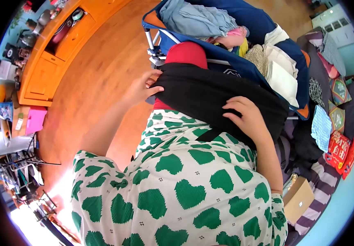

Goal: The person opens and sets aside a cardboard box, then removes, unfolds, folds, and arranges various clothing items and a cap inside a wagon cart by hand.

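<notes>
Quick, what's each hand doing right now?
Left hand: partly curled at the black cloth's edge; grip can't be told.
Right hand: open, on the same black cloth.

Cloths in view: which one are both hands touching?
The wide black cloth, under the left hand and right hand; the blue cloth and white cloth lie untouched in the navy wagon.
</notes>
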{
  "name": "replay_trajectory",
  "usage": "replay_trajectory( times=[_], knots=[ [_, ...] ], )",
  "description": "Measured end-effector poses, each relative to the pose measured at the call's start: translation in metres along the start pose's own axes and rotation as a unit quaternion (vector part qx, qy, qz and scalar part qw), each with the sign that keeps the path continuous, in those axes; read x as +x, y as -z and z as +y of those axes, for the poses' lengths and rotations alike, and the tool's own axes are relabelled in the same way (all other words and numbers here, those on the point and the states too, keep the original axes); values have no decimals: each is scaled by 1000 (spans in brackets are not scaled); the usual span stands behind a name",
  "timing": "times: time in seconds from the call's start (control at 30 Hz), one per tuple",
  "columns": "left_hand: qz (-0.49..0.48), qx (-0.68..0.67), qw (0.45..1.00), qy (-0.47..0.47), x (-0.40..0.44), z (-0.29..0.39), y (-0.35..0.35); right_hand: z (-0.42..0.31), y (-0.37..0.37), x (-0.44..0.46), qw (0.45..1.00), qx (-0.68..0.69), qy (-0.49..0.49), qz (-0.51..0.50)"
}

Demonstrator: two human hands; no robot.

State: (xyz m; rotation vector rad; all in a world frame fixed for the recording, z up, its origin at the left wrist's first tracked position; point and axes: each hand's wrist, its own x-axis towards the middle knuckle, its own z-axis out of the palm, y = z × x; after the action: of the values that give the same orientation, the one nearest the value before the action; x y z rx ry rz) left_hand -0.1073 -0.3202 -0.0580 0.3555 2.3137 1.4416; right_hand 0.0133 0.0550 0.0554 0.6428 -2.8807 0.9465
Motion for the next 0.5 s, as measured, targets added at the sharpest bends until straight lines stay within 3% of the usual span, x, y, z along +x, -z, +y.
replay_trajectory(
  times=[0.13,0.23,0.3,0.37,0.4,0.5],
  knots=[
    [-12,-119,988,92,6,-7,3,-4,-17,38,999,1,33,21],
    [-5,-134,990,32,12,-11,2,12,-24,69,995,4,48,83],
    [-32,-104,994,22,14,-9,5,17,-27,83,996,20,8,86],
    [-62,-71,995,13,16,-8,9,24,-33,91,997,38,-4,64],
    [-69,-121,990,14,17,-4,8,26,-35,93,997,48,-11,52],
    [-113,-126,985,-21,8,19,10,25,-38,98,987,129,-90,-29]
  ],
)
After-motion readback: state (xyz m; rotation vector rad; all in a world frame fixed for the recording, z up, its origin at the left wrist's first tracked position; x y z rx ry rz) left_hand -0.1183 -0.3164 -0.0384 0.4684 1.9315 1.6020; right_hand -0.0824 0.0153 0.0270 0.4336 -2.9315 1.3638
